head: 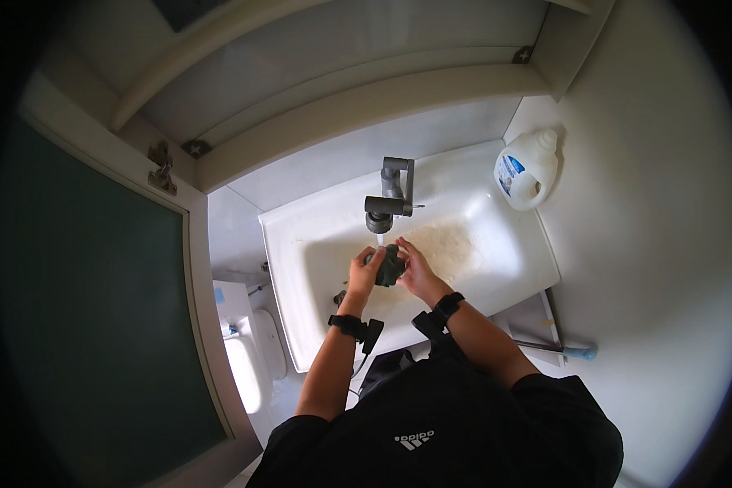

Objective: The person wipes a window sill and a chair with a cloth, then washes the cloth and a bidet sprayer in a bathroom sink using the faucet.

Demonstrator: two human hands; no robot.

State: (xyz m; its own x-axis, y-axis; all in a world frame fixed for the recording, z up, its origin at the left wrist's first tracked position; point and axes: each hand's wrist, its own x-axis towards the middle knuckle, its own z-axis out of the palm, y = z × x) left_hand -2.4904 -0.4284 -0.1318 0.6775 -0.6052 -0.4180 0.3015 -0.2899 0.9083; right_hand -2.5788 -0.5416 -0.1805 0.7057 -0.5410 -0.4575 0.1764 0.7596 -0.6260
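Note:
My left hand [362, 272] grips a dark green wad [390, 268] from its left side, thumb on top. It looks like wet cloth or a scouring pad; I cannot tell which. Against the wad's right side rests my right hand [417, 272], its fingers partly spread. Both hands are over the basin of a white sink [317, 201]. Water [379, 240] runs from a dark grey faucet [379, 213] just above them onto the hands and the wad. Brownish, murky water [448, 247] covers the basin floor to the right.
A white detergent bottle [526, 169] with a blue label stands at the sink's back right corner. An open cabinet door [116, 293] reaches down the left side. Shelf edges [366, 119] cross above the faucet. A toilet [262, 348] is at lower left, a blue-ended handle [579, 353] at right.

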